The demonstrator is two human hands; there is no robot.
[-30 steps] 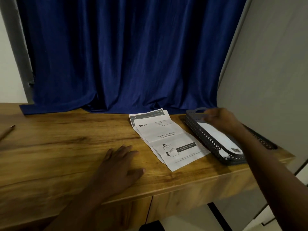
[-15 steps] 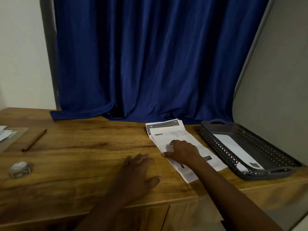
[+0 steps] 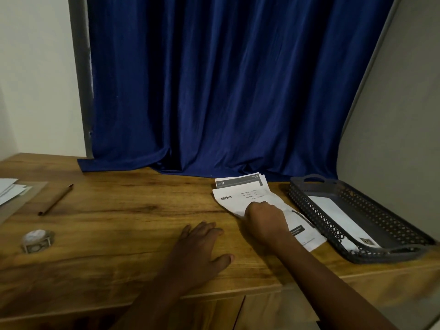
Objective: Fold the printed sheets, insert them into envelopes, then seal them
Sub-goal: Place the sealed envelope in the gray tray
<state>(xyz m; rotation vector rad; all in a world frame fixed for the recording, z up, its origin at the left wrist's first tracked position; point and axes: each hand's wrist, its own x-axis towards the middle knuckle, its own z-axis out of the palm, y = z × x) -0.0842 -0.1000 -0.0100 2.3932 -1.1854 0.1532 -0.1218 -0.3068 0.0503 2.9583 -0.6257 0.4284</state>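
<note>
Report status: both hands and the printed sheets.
Left hand flat on the desk, holding nothing. Right hand has its grip on the top printed sheet. Nothing blocking; tray alongside.

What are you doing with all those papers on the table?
A person is starting on some mail. Their right hand is curled on the top printed sheet of a small pile, while the left hand rests flat on the wooden table. Nothing looks folded yet. A grey basket beside the pile holds a white envelope.

Two hands [image 3: 202, 244], one tray [image 3: 307, 201], one pencil [image 3: 56, 200], one tape roll [image 3: 38, 240] (sheets uncountable)
</note>
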